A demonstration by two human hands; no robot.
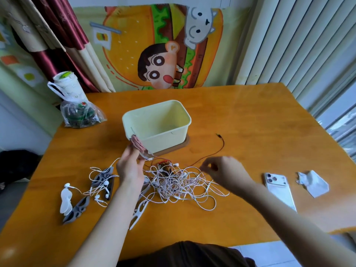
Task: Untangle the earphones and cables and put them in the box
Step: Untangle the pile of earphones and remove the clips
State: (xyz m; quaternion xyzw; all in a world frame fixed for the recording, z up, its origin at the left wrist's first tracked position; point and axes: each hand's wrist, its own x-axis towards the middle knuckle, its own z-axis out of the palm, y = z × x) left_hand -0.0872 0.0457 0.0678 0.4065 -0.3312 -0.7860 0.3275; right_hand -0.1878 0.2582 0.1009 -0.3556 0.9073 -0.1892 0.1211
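Clutter marks the left end of the orange table (250, 122): a clear plastic bag (81, 114) lies at the far corner with a white cup (65, 81) behind it. Nearer the person are grey cable clips (103, 179) and a white clip (65, 201), with white earbuds (106, 183) and their thin leads looped over and between them.

The left hand (129, 164) is raised just in front of the box's near left corner. Its fingers are curled round a tightly wound pinkish coil (137, 144) (whether the coil touches the box wall is hard to tell).

The pale yellow box (157, 124) stands open on a brown base (185, 143) at mid-table, and nothing shows inside it.

Below it, between the two forearms, the tangle (179, 182) of white and pinkish earphone cables lies spread on the wood.

A dark red cable (217, 151) arcs out of the tangle to its plug, which rests on the table right of the box.

The right hand (221, 170) is somewhat blurred and hovers at the tangle's right edge. Its fingers are curled, and thumb and forefinger pinch the dark red cable where it leaves the heap.

Further right lie a white phone (279, 187), face down, and a crumpled tissue (312, 184).
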